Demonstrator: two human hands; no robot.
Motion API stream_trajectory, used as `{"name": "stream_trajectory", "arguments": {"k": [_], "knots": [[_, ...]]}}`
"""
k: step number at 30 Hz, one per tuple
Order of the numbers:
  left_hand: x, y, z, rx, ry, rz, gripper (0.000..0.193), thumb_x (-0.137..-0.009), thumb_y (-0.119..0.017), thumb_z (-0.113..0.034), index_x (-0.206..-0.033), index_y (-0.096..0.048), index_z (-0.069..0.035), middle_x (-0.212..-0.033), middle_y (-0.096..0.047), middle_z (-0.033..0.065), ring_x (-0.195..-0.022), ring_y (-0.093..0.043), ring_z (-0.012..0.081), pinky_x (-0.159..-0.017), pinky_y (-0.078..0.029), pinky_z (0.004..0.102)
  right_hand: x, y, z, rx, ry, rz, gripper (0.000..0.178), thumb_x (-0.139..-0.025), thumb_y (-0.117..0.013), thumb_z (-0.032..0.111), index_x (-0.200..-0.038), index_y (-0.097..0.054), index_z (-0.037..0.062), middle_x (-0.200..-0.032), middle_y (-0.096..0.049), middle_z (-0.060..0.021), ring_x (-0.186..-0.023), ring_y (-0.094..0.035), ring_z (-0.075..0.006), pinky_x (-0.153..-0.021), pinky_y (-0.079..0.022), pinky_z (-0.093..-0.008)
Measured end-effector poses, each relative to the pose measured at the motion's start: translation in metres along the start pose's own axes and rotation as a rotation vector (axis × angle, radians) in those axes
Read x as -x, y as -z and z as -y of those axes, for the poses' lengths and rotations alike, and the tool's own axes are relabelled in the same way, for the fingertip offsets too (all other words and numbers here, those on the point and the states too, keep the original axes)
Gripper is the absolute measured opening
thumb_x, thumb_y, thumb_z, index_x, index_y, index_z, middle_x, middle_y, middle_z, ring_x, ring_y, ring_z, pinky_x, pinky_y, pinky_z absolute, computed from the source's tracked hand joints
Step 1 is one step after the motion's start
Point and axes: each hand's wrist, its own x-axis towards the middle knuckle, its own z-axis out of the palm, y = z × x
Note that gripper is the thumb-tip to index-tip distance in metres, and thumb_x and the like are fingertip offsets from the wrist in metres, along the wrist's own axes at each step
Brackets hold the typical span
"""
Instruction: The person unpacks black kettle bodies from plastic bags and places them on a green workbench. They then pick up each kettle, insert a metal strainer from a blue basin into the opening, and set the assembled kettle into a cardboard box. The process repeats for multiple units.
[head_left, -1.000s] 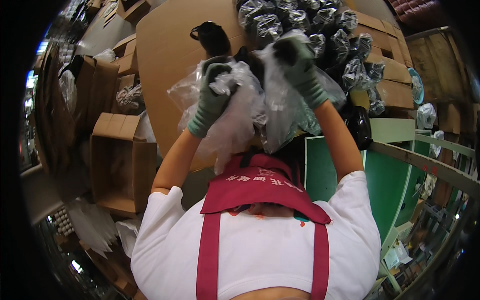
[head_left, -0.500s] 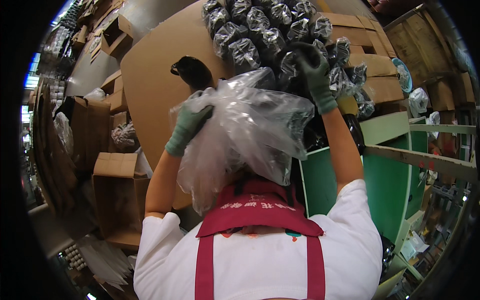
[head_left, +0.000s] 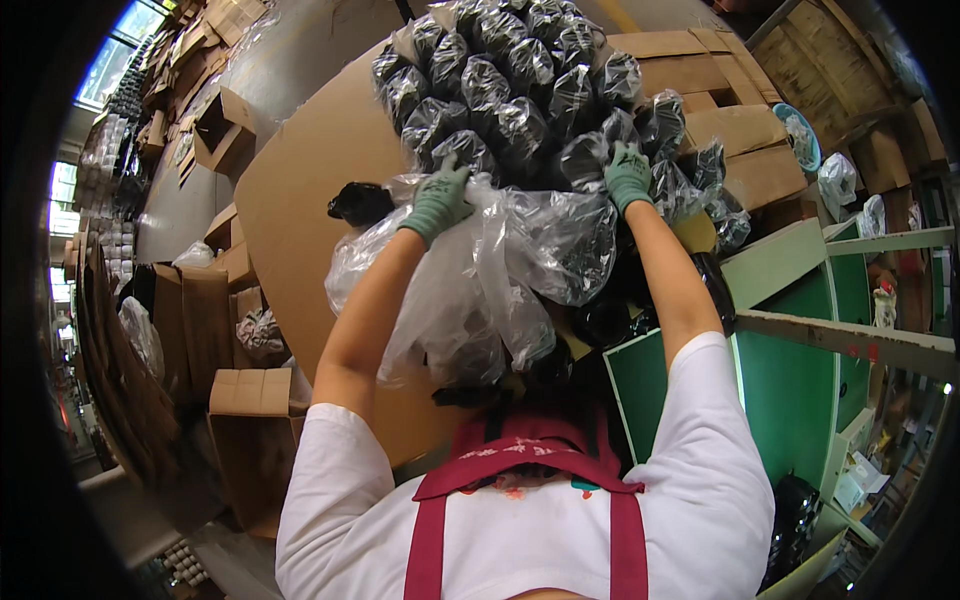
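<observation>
Many black rounded items in clear plastic bags (head_left: 520,125) stand packed together on a brown cardboard sheet (head_left: 300,200). My left hand (head_left: 440,200), in a grey-green glove, presses at the front left of this cluster, its fingers bent against a bagged item (head_left: 465,155). Loose clear plastic bags (head_left: 450,290) lie beneath that wrist and forearm. At the front right, my gloved right hand (head_left: 628,178) has its fingers curled against another bagged black item (head_left: 585,162). Its fingertips are partly hidden. An unbagged black item (head_left: 360,204) lies left of my left hand.
Flattened cardboard (head_left: 745,140) lies at the far right, near a blue basin (head_left: 797,138). A green panel with a pale frame (head_left: 780,370) stands close by my right arm. An open cardboard box (head_left: 250,430) is at the near left. More black items (head_left: 605,322) sit beneath my right forearm.
My left hand has moved forward and right from the loose bags to the cluster. The bags have settled lower. My right hand has drawn back slightly, and the unbagged black item now lies lower.
</observation>
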Motion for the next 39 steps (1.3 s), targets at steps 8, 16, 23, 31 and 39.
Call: {"name": "stream_trajectory", "arguments": {"k": [8, 16, 23, 31, 39], "knots": [[-0.001, -0.036, 0.021, 0.287, 0.033, -0.308, 0.055, -0.07, -0.076, -0.015, -0.121, -0.057, -0.007, -0.119, -0.06, 0.0204, -0.109, -0.06, 0.0409, -0.089, -0.052, 0.047, 0.01, 0.013, -0.024, -0.592, 0.302, -0.293, 0.051, -0.076, -0.077, 0.011, -0.122, -0.059, 0.0011, -0.116, -0.066, -0.0221, -0.107, -0.065, -0.0373, -0.094, -0.052, -0.0418], [-0.073, -0.086, 0.173, 1.408, 0.415, -0.236, 0.057, -0.09, -0.068, -0.037, -0.129, -0.056, 0.002, -0.11, -0.069, 0.0216, -0.097, -0.068, 0.0291, -0.082, -0.056, 0.0412, 0.051, -0.07, -0.118, -0.101, -0.218, -0.145, 0.049, -0.084, -0.066, 0.03, -0.118, -0.049, -0.0015, -0.111, -0.061, -0.0309, -0.096, -0.064, -0.0457, -0.085, -0.05, -0.0553], [-0.103, -0.13, 0.215, 0.417, 0.443, -0.193, 0.055, -0.076, -0.079, -0.038, -0.116, -0.07, -0.001, -0.107, -0.073, 0.0218, -0.095, -0.072, 0.034, -0.084, -0.055, 0.0452, 0.041, 0.0, -0.102, -0.168, -0.001, -0.317, 0.045, -0.076, -0.074, 0.021, -0.114, -0.064, -0.0011, -0.115, -0.063, -0.0233, -0.105, -0.061, -0.0422, -0.092, -0.05, -0.0478], [-0.052, -0.025, 0.071, 0.062, 0.339, -0.315, 0.041, -0.073, -0.078, -0.02, -0.107, -0.063, -0.004, -0.104, -0.067, 0.0226, -0.098, -0.065, 0.0396, -0.085, -0.051, 0.0475, 0.049, 0.046, -0.072, -1.115, 0.1, -0.205, 0.046, -0.081, -0.072, -0.005, -0.125, -0.06, -0.0006, -0.119, -0.064, -0.0095, -0.109, -0.064, -0.0196, -0.094, -0.052, -0.0322], [0.071, 0.06, 0.012, 0.597, 0.016, -0.72, 0.037, -0.079, -0.076, -0.018, -0.108, -0.06, -0.001, -0.095, -0.063, 0.0171, -0.09, -0.062, 0.0348, -0.081, -0.051, 0.0411, 0.09, 0.078, 0.044, -1.544, 0.159, -0.073, 0.039, -0.086, -0.073, 0.001, -0.122, -0.06, 0.0014, -0.106, -0.067, -0.0051, -0.096, -0.064, -0.014, -0.084, -0.055, -0.0287]]}}
